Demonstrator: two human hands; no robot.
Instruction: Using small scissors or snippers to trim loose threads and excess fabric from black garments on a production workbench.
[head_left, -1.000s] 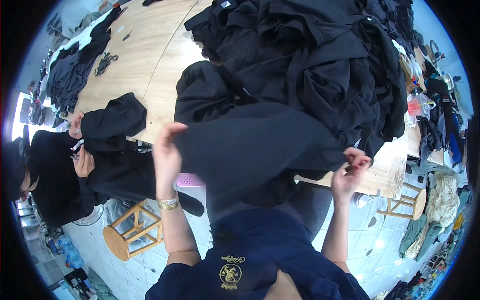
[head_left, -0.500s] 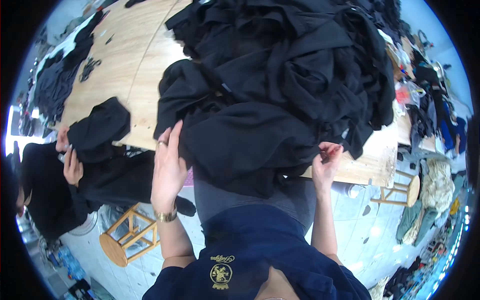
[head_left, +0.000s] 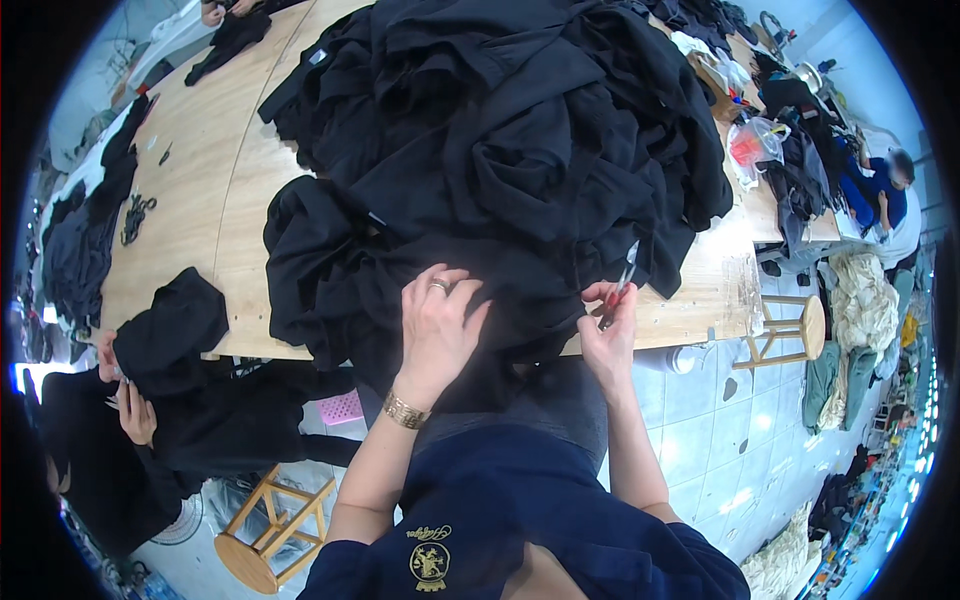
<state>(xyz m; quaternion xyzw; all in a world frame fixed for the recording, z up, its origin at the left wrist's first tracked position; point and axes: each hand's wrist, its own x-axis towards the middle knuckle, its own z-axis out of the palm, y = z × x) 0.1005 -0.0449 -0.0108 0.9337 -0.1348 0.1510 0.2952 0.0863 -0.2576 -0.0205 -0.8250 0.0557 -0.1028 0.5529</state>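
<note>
A large heap of black garments (head_left: 520,160) covers the table in front of me, and its near part hangs over the edge toward my lap. My left hand (head_left: 440,320), wearing a ring and a gold-coloured bracelet, rests on the near cloth with fingers loosely bent and thumb apart. At the heap's near right edge, my right hand (head_left: 610,325) is closed around small thread snips (head_left: 627,268) with a red part, blades pointing up and away. Whether its fingertips also pinch the cloth is hard to tell.
The wooden table (head_left: 190,230) carries dark cords (head_left: 137,217) at left. Beside me, a co-worker's hands (head_left: 130,400) hold a black garment piece (head_left: 175,330). Wooden stools (head_left: 250,560) stand either side; a pink basket (head_left: 340,408) sits below. Another person (head_left: 885,195) is far right.
My left hand has moved right, onto the near cloth, its fingers now bent. The snips now show plainly in my right hand. The view has shifted, bringing more of the room's right side in.
</note>
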